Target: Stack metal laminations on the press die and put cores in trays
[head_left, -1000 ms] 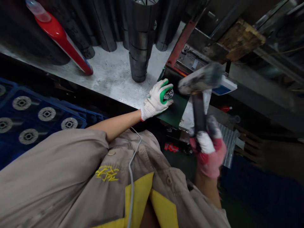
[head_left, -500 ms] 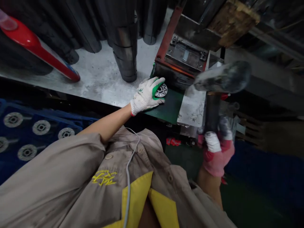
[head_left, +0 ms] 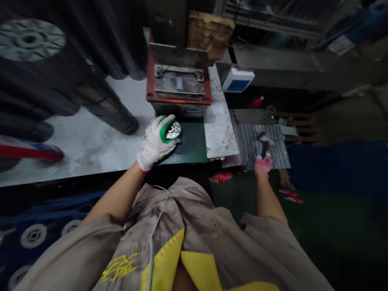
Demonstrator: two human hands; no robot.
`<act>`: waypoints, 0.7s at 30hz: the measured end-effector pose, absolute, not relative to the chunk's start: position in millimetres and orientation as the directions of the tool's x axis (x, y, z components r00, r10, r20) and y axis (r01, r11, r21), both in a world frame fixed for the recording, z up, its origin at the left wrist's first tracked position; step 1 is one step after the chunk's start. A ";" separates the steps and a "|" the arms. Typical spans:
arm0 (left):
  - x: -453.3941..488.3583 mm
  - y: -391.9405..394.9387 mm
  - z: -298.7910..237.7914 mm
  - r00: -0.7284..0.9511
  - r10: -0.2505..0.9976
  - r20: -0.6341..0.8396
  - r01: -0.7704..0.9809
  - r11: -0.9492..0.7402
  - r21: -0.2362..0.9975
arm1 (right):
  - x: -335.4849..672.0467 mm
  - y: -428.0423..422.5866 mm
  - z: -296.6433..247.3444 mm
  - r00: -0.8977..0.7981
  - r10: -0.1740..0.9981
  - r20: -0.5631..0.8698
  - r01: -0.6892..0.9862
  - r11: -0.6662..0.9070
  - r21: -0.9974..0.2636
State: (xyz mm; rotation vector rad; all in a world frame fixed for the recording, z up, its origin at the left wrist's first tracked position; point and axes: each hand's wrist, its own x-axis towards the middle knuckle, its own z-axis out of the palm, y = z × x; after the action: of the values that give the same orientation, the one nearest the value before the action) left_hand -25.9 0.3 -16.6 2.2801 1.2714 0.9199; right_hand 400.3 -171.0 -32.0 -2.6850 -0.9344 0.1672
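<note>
My left hand, in a white glove with a green palm, is closed round a round slotted metal core on the green mat. Only the core's patterned end face shows between thumb and fingers. Out to the right, my right hand wears a pink-and-white glove and grips the dark handle of a mallet. The mallet's head is blurred, over a ribbed grey stack. Behind the left hand stands a machine fixture with a reddish frame.
Tall dark cylinder stacks stand on the metal bench at left, near a red tube-shaped object. Blue trays with round cores lie below. A white box with a blue panel is behind, right.
My right hand has swung the mallet away from close to the camera, down and outward over the ribbed stack. The view has turned right; my left hand still holds the core.
</note>
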 end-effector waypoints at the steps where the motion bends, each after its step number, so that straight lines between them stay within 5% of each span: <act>1: -24.3 -1.3 -17.8 0.361 0.858 0.365 0.621 -0.513 0.593 | 399.3 -166.6 -29.2 0.785 0.620 -0.019 0.582 -0.747 -0.320; 8: -17.1 -2.4 -24.2 0.258 0.892 0.372 0.690 -0.439 0.575 | 375.2 -95.0 15.2 0.685 0.727 0.049 0.666 -0.598 -0.446; 10: -20.4 -1.1 -24.6 0.290 0.887 0.360 0.668 -0.457 0.588 | 348.8 -68.7 39.4 0.555 0.819 0.146 0.767 -0.436 -0.472; 11: -22.2 -0.3 -24.9 0.307 0.880 0.362 0.651 -0.471 0.595 | 331.3 -55.3 52.3 0.373 0.889 0.267 0.856 -0.218 -0.469; 14: -24.8 1.0 -26.6 0.330 0.867 0.373 0.617 -0.497 0.610 | 270.9 -12.0 86.4 -0.047 0.917 0.395 0.928 0.187 -0.323; 17: -21.5 -1.0 -28.7 0.291 0.879 0.378 0.640 -0.473 0.605 | 219.5 31.4 103.6 -0.216 0.926 0.311 0.936 0.287 -0.205; 21: -15.5 -5.3 -28.7 0.235 0.886 0.401 0.680 -0.444 0.584 | 187.2 64.9 107.2 -0.272 0.908 0.318 0.914 0.347 -0.211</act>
State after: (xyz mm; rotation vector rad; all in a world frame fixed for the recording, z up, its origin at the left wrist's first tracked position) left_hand -15.5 -5.3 -28.7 2.2247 1.4599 1.0214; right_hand 187.2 64.9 107.2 -1.6018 -2.2355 -0.0189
